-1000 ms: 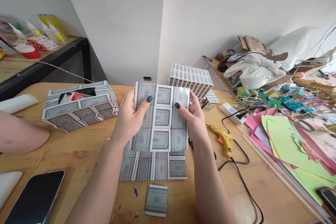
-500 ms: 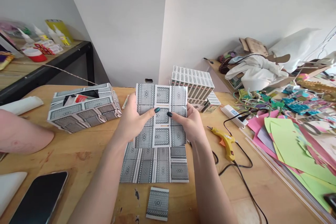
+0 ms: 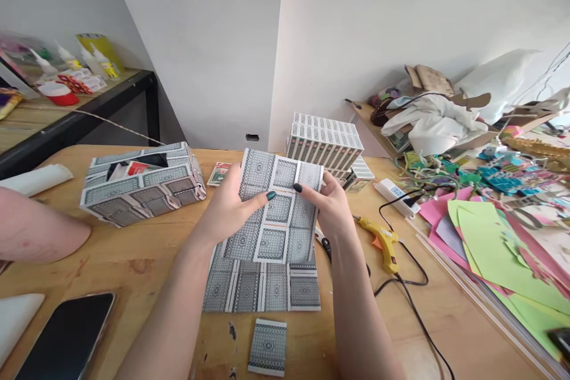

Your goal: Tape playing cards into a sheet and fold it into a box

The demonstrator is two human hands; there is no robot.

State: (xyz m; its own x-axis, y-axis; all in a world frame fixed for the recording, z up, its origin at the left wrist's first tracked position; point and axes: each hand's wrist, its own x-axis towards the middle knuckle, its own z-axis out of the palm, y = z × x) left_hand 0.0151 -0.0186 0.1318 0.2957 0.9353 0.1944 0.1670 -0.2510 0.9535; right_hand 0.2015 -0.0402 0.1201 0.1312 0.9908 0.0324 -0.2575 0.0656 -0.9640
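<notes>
The left hand (image 3: 227, 206) and right hand (image 3: 332, 205) pinch a panel of joined card backs (image 3: 279, 211) by its two sides, thumbs on the face and the other fingers curled around behind. The panel is tilted, in front of a larger sheet of card backs (image 3: 276, 291) lying on the bench (image 3: 155, 273). It could crease or split along the narrow seams between cards if the thumbs press harder than the fingers behind can support. Should one hand slacken, the panel might swing down and knock the sheet askew. The right forearm is near the glue gun (image 3: 385, 243); a wide sweep could catch its cord (image 3: 416, 309), and the nozzle, if hot, might mark card or skin.

The panel's back and most fingertips are out of sight, and whether its lower edge touches the sheet is unclear. The sheet's far part is covered. A dark-handled tool (image 3: 326, 243) by the right wrist is mostly hidden. The phone (image 3: 66, 338) and a bare limb (image 3: 42, 225) are cut off at the left; whose limb, I cannot tell
</notes>
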